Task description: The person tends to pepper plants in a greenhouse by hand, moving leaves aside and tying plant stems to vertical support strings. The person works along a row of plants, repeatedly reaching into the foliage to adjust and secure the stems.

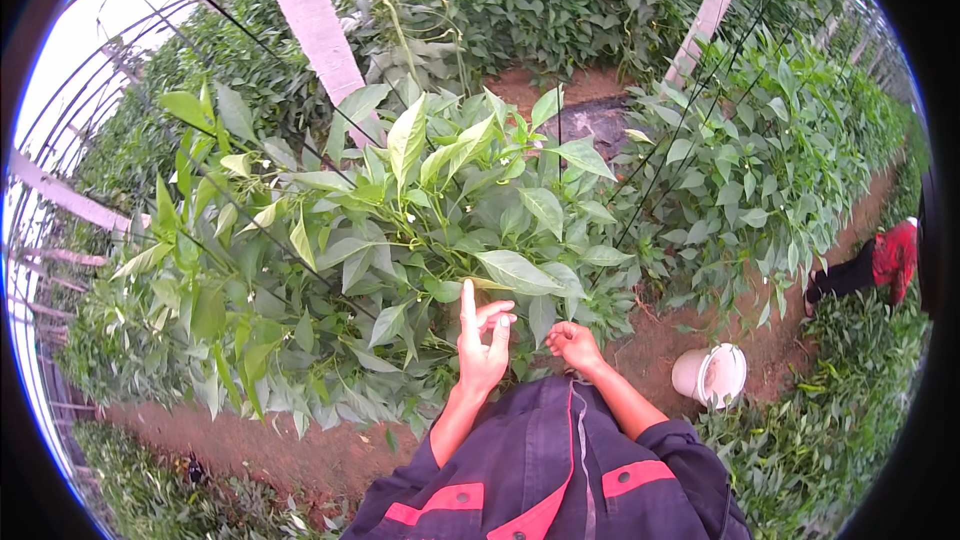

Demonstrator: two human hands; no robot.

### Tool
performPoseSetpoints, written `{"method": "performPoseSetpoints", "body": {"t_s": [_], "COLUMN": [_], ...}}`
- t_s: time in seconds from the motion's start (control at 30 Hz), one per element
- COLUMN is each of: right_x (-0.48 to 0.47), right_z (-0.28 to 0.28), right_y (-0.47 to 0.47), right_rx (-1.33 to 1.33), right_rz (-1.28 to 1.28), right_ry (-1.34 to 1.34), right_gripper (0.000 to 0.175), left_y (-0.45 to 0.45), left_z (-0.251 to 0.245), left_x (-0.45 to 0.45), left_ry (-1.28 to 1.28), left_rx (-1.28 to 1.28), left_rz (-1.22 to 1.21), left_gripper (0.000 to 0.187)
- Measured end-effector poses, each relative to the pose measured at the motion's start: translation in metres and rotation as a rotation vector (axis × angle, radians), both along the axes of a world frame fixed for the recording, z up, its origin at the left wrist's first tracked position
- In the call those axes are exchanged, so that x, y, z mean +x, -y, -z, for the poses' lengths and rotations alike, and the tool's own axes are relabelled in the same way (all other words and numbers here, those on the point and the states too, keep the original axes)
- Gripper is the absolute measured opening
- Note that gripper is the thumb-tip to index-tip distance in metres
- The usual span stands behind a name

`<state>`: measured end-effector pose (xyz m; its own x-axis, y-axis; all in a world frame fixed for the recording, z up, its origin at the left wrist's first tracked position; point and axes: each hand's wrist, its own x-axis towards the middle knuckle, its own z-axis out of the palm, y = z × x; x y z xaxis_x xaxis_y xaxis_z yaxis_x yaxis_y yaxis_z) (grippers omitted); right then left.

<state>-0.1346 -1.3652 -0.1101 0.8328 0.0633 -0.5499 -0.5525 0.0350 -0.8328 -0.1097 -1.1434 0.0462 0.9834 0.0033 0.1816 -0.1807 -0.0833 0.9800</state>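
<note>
Before me stands a leafy pepper plant (450,217) with small white flowers. My left hand (484,341) is raised at its near edge, index finger extended and touching or almost touching a low leaf; the other fingers are loosely bent and hold nothing that I can see. To its right, close to the front of my dark jacket (525,450), my right hand (574,345) has its fingers curled near the lower leaves. Whether anything lies between those fingers cannot be made out. Broad green leaves (517,274) hang just above both hands.
A white plastic bucket (709,376) lies tilted on the soil path at right. Beyond it another person's dark-clad leg and red garment (894,259) show. Black strings (660,157) slant through the plants. Pale posts (315,22) rise behind, and more pepper plants (757,165) line the rows.
</note>
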Motion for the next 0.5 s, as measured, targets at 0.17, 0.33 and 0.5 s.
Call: {"method": "performPoseSetpoints", "body": {"t_s": [0.17,0.33,0.5], "right_x": [0.014,0.031,0.07], "right_z": [-0.002,0.0,-0.07], "right_y": [-0.007,-0.011,-0.017], "right_rx": [-0.03,-0.16,-0.176], "right_rz": [0.0,0.077,-0.302], "right_ry": [0.019,0.11,0.261], "right_gripper": [0.01,0.01,0.029], "left_y": [-0.008,-0.013,-0.016], "left_z": [-0.01,-0.029,-0.038], "left_x": [0.012,0.034,0.035], "left_ry": [0.131,-0.083,-0.087], "left_rx": [0.056,0.115,0.144], "left_rz": [0.057,0.344,0.217], "left_gripper": [0.089,0.074,0.066]}}
